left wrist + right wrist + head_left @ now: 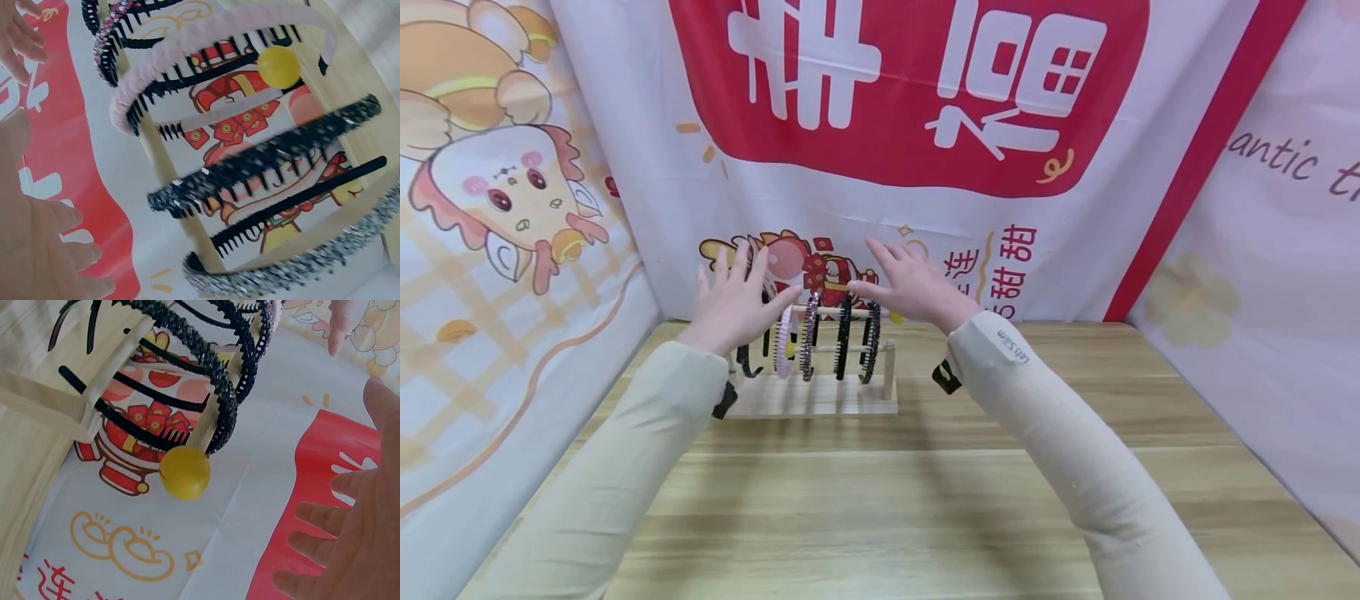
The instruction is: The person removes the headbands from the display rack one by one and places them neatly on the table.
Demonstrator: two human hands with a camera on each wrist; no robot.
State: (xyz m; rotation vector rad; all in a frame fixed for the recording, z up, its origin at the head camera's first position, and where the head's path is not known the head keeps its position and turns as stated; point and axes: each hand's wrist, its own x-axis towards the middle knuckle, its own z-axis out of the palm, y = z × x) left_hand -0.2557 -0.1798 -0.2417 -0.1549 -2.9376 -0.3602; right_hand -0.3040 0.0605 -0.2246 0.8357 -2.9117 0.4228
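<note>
Both hands hover above a wooden headband rack (820, 406), fingers spread and nothing held. My left hand (730, 302) is over the rack's left end, nearest a black headband (745, 360) and a pink headband (784, 343). Above its right end, my right hand (921, 282) reaches in from the side, close to a black beaded headband (871, 343). Between them hang a glittery headband (808, 337) and another black headband (843, 340). The left wrist view shows a silver sequined headband (300, 278) up close. A yellow ball (185, 473) caps one rod in the right wrist view.
The rack stands on a wood-grain table (850, 517), near the back. Behind it hangs a white cloth with a red panel (910, 167). Printed cloths also line the left side (587, 250) and right side (1262, 317).
</note>
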